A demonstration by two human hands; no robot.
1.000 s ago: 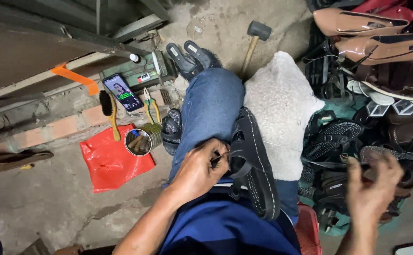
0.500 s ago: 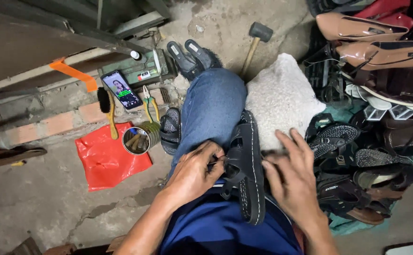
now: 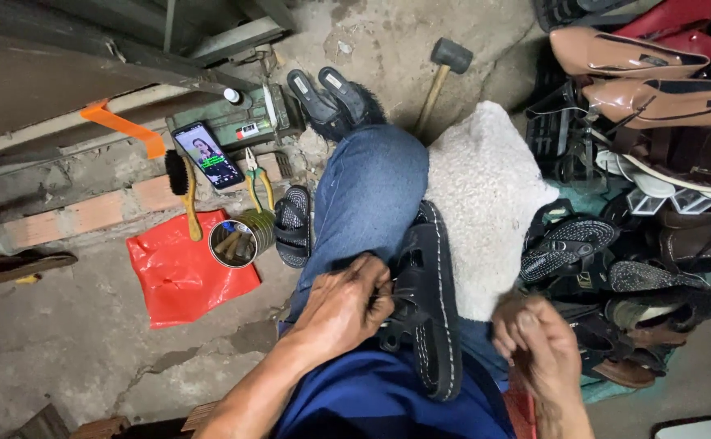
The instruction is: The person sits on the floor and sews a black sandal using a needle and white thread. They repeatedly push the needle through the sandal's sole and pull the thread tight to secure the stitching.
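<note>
Since a moment ago the right hand [image 3: 538,345] has drawn back off the black sandal [image 3: 430,313] and now hangs just beside it, blurred, fingers curled loosely together; whether anything thin is pinched in them I cannot tell. Meanwhile the left hand [image 3: 343,307] has stayed where it was, clamped on the inner edge of the sandal, fingertips pressed into its strap side. That sandal lies lengthwise on the person's thigh, sole edge up, a row of pale stitches showing along its rim, with the jeans-clad knee [image 3: 372,183] beyond it. A fluffy white cloth [image 3: 486,195] is draped over the other leg, touching the sandal's far side.

Down on the concrete floor, a round tin can [image 3: 240,240] stands open on the corner of a red plastic bag [image 3: 181,280]; several short dark tool handles stick up inside it, too small to tell apart. Just beside the can lies a second black sandal [image 3: 293,226], sole down. A brush with a yellow handle [image 3: 183,189], a phone [image 3: 207,154] with its screen lit and yellow-handled pliers [image 3: 258,183] rest on the brick ledge behind. A green metal box [image 3: 250,120] sits further back, with a small white-capped bottle on it. A rubber mallet [image 3: 445,69] lies near a pair of dark slippers [image 3: 331,97]. Heaped shoes [image 3: 648,187] crowd the right side.
</note>
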